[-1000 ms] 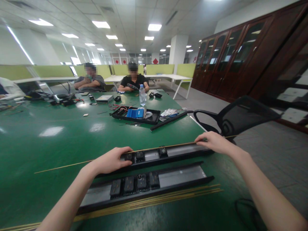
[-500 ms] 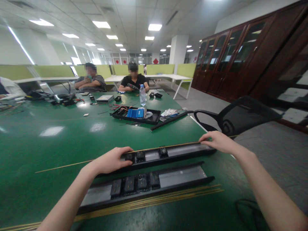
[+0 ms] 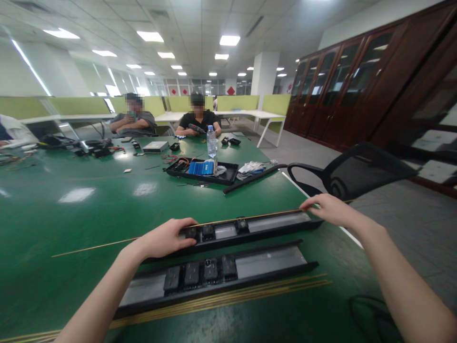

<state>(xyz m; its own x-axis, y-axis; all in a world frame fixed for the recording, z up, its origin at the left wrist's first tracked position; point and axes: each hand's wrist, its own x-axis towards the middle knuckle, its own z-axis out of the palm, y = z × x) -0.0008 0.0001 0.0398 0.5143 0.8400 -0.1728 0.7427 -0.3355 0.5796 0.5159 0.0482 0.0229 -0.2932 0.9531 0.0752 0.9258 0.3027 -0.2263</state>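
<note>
My left hand (image 3: 169, 238) grips the left part of the far black channel (image 3: 276, 223), thumb on the near side and fingers across its far edge. Inside that channel sit a few black socket modules (image 3: 208, 232), one partly under my hand. A thin brass rod (image 3: 264, 216) runs along the channel's far edge and sticks out past both ends. At the right end, the fingers of my right hand (image 3: 330, 208) pinch the rod. Closer to me lies a second black channel (image 3: 269, 263) holding several socket modules (image 3: 192, 273). Several brass rods (image 3: 214, 304) lie along its near side.
Ahead are a black tray (image 3: 228, 175) with a blue finned part (image 3: 201, 167), a water bottle (image 3: 212, 143), gloves (image 3: 252, 168) and a long black strip (image 3: 250, 179). A mesh chair (image 3: 364, 166) stands at the right table edge. Two people sit across the table.
My right hand has slid a little to the right along the brass rod. My left hand and both channels look unmoved.
</note>
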